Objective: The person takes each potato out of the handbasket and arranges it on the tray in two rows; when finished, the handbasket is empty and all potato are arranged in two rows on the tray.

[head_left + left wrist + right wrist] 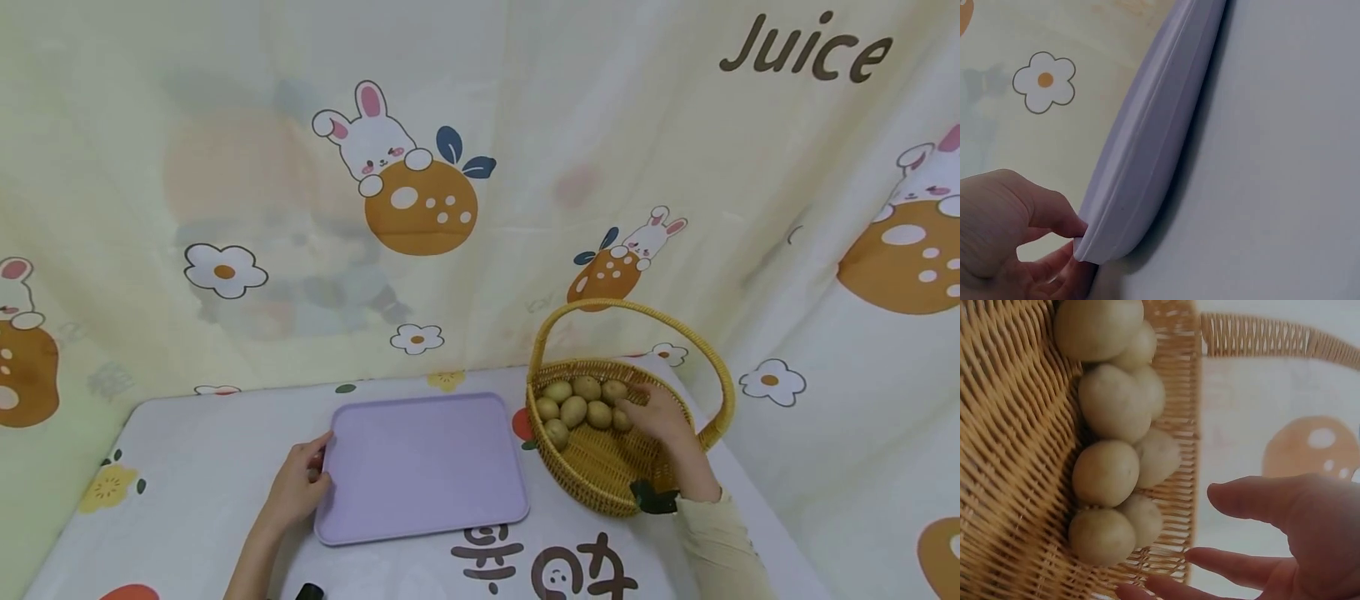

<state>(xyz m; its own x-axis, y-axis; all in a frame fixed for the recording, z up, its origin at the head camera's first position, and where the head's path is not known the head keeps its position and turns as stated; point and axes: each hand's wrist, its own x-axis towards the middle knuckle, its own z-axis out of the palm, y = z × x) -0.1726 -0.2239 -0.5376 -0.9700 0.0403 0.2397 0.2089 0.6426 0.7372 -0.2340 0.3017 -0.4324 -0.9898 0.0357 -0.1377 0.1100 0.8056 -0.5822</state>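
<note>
Right fingers [1235, 564] loosely apart

Eight potatoes [573, 411], one basket [611, 467], one tray [423, 471], two hands [297, 483].

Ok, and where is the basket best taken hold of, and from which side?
Probably at the top of its handle, from above: the arch rises well over the basket, leaving room beneath. Potatoes crowd one side, so it may tilt.
</note>
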